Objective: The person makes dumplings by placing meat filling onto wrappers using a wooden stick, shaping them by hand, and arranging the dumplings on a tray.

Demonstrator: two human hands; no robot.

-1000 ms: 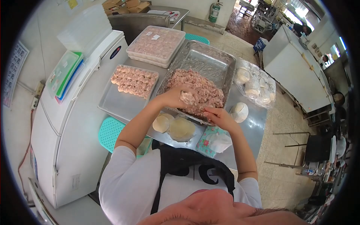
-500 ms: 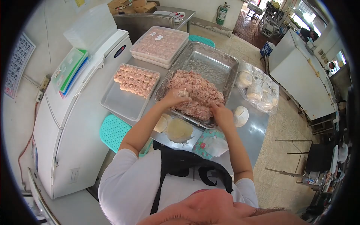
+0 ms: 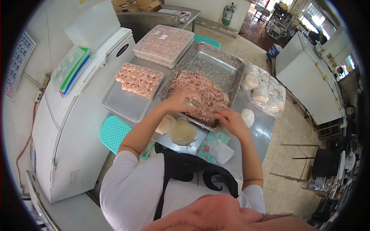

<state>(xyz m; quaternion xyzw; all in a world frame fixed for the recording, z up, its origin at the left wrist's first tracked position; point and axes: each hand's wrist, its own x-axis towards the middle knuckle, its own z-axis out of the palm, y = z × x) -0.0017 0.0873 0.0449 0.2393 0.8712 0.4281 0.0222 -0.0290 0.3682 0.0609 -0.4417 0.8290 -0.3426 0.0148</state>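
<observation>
My left hand [image 3: 183, 101] is curled over the near left part of the meat pan, around a small dumpling wrapper mostly hidden by my fingers. My right hand [image 3: 231, 119] is closed at the pan's near right side, gripping a thin spatula [image 3: 203, 106] whose blade reaches to my left hand. Between and beyond the hands is a mound of minced meat [image 3: 200, 86] in the deep metal pan [image 3: 236, 66]. Round pale dumpling wrappers [image 3: 182, 131] lie in front of the pan. To the left, a clear tray [image 3: 122, 104] holds rows of filled dumplings [image 3: 139, 80].
Lidded boxes of dumplings [image 3: 163, 44] are stacked at the back left. Right of the pan are a plastic bag of pale round bundles [image 3: 265, 90] and a white bundle [image 3: 247, 117]. A floral tissue pack [image 3: 210, 148] lies near my body. A white freezer [image 3: 83, 127] stands left.
My left hand has turned, and the wrapper in it is now less visible. The spatula blade now shows against my left hand. My right hand has shifted slightly toward me.
</observation>
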